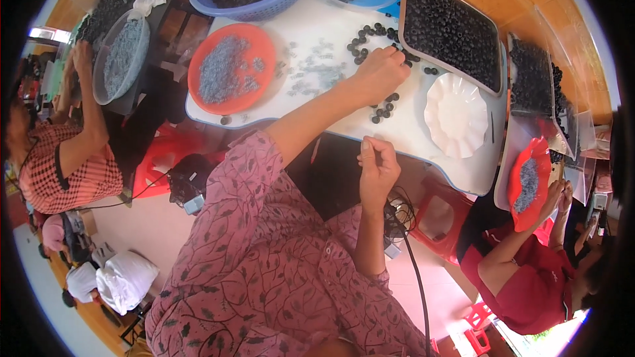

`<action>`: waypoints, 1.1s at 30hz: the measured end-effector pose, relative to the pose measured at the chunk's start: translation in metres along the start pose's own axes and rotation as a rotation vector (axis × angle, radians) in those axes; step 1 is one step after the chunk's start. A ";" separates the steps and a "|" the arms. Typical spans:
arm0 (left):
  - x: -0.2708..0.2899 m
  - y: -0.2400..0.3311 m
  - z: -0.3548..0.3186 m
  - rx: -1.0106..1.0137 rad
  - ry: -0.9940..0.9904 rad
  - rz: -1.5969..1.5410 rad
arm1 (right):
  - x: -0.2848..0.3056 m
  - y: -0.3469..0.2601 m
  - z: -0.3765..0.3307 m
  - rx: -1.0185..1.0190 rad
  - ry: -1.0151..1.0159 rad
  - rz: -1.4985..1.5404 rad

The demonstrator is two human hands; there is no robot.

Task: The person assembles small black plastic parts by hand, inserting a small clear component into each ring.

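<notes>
My left hand [381, 74] reaches across the white table top, its fingers closed and tips down among loose small black round parts [377, 30]. Whether one of them is between the fingertips I cannot make out. Just off the table's near edge, my right hand [378, 166] is held up with thumb and fingers pinched together; anything in that pinch is too small to name. More black parts [382, 111] lie between the two hands. Left of my left hand are scattered small clear pieces [317, 66] and a red plate [266, 69] heaped with similar ones.
A tray of black parts [450, 33] stands at the back right, beside a white scalloped plate [456, 116]. At the back left is a blue basket [264, 12] of black parts. Co-workers sit on both sides. A black cable [417, 271] hangs near my right arm.
</notes>
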State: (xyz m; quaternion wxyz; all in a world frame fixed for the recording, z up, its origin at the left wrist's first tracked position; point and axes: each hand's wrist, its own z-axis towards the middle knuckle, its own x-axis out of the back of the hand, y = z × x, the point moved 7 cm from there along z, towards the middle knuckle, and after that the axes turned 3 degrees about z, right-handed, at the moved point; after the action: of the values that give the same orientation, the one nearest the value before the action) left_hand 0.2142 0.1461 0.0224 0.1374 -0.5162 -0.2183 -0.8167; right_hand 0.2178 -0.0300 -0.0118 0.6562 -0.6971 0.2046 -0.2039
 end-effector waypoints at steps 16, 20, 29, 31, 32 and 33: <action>0.023 0.021 -0.152 0.766 0.156 -2.086 | -0.017 -0.026 -0.006 0.136 0.032 0.125; 0.016 0.027 -0.169 0.806 0.141 -2.054 | -0.031 -0.042 -0.012 0.338 -0.023 0.034; 0.009 0.018 -0.197 0.890 0.196 -2.044 | -0.045 -0.025 -0.015 0.211 -0.088 -0.063; 0.008 0.017 -0.201 0.926 0.205 -2.055 | -0.047 -0.020 -0.013 0.176 -0.089 -0.070; 0.008 0.017 -0.203 0.932 0.202 -2.062 | -0.047 -0.017 -0.013 0.104 -0.085 -0.022; 0.008 0.016 -0.203 0.928 0.209 -2.077 | -0.048 -0.013 -0.012 0.032 -0.078 0.026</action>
State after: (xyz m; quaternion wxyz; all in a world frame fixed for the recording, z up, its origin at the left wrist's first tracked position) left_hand 0.0588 0.0306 -0.0421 -0.4095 0.0848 -0.8079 -0.4153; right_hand 0.1714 -0.0132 0.0007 0.6773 -0.6912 0.1846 -0.1713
